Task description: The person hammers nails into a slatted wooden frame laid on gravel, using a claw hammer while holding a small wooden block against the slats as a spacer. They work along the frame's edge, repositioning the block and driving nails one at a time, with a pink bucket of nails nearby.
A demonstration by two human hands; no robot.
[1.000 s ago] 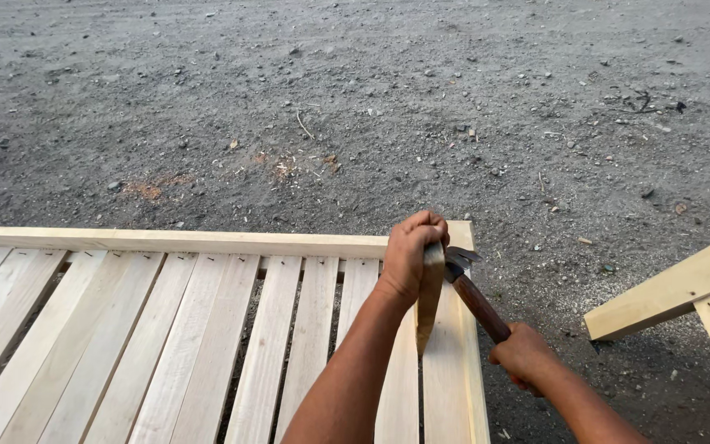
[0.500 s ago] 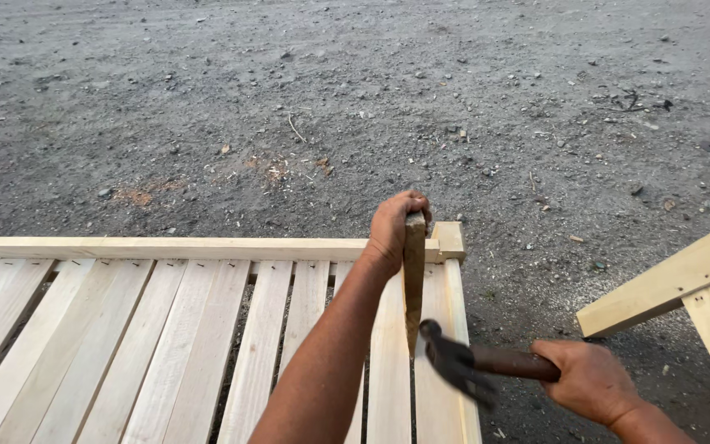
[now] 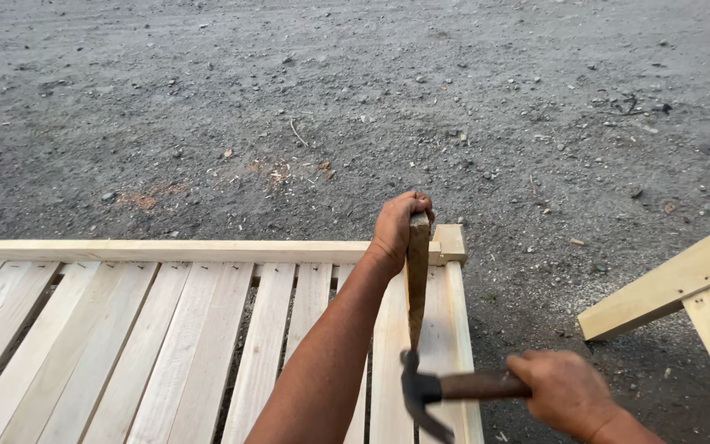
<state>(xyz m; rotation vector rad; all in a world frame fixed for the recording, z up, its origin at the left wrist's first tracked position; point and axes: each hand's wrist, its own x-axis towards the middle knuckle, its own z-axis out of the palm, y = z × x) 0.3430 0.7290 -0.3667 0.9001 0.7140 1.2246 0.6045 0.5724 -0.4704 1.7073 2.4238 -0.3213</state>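
My left hand (image 3: 398, 226) grips the top of a thin brown wooden wedge (image 3: 417, 284) that stands between two slats near the right end of a pale slatted wooden frame (image 3: 166, 329). My right hand (image 3: 564, 390) holds the brown handle of a claw hammer (image 3: 425, 395). The dark hammer head sits at the wedge's lower end, over the slats, close to the bottom edge of the view.
Grey gravelly ground (image 3: 371, 107) with small stones and sawdust stretches beyond the frame. A second pale wooden piece (image 3: 675, 288) with an angled board lies at the right. The frame's far rail (image 3: 166, 251) runs left to right.
The hammer has swung from up beside my left hand down to the wedge's lower end, its handle now level. My left hand has kept its grip on the wedge.
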